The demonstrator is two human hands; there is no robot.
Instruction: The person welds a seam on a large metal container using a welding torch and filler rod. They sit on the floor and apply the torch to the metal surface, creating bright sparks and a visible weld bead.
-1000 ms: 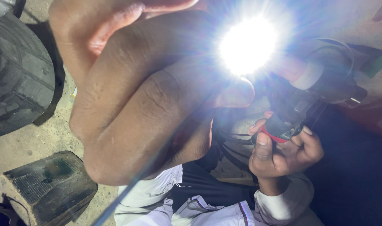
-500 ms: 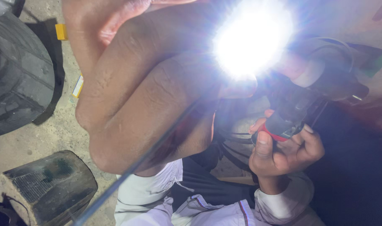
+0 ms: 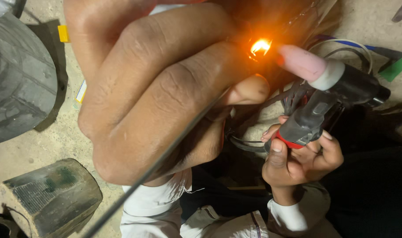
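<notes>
The scene is dim overall, lit warmly from one small orange glow [image 3: 260, 46] near the top centre, just at the pink nozzle of the welding torch [image 3: 324, 94]. That glow tints the nearby knuckles of the left hand [image 3: 165, 88] amber and fades quickly outward. The left hand sits very close to the lens and looks soft and oversized (mild blur on its skin). The right hand [image 3: 300, 158] is sharper. Deep shadow swallows the lower right corner. The sandy floor [image 3: 42, 145] at the left gets pale, flat light, with dark shadow beside the tyre [image 3: 20, 83].
</notes>
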